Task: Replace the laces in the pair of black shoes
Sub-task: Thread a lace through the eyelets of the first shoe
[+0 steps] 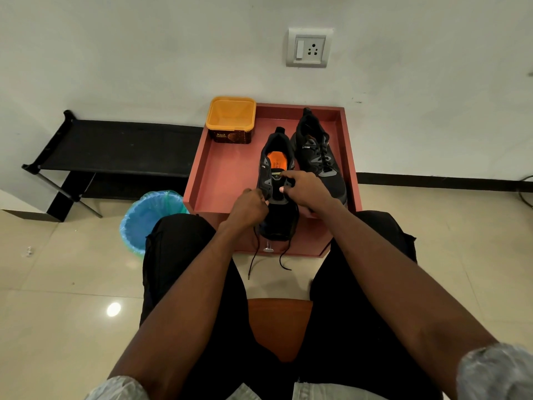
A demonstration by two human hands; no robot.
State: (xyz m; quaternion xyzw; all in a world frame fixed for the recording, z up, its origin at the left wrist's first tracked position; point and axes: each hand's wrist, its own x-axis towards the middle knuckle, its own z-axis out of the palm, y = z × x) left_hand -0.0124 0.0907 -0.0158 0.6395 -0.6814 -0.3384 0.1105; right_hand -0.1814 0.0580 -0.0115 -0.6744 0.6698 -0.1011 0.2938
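Two black shoes stand on a reddish-brown table point(227, 174). The near shoe point(278, 217), with an orange insole, points its toe toward me and overhangs the table's front edge. A black lace point(253, 255) runs through its lowest eyelets, and both ends dangle below the toe. My left hand point(249, 207) pinches the lace at the shoe's left side. My right hand point(305, 192) grips the shoe's eyelet area and tongue from the right. The other shoe point(318, 157), fully laced, stands just behind and to the right.
An empty yellow tub point(230, 118) sits at the table's back left corner. A bin with a blue liner point(147, 217) stands on the floor to the left, beside a low black rack point(115, 145). A wall socket point(310, 47) is above.
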